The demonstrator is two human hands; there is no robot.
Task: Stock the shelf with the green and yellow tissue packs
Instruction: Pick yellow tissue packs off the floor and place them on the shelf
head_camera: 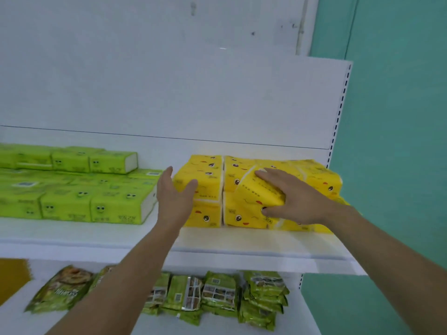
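Observation:
Yellow tissue packs (205, 189) with cartoon faces are stacked on the right half of the white shelf (242, 240). One yellow pack (260, 189) lies tilted on top of the stack, and my right hand (295, 197) grips it with fingers over its top and thumb at its front. My left hand (173, 189) is held upright with straight fingers against the left side of the yellow stack. Green tissue packs (96, 204) lie in two layers on the left half of the same shelf.
A lower shelf (217, 327) holds several green snack bags (217, 291) and a yellow-brown sheet (13, 274) at the far left. A white back panel rises behind the packs. A teal wall (399, 141) borders the shelving on the right.

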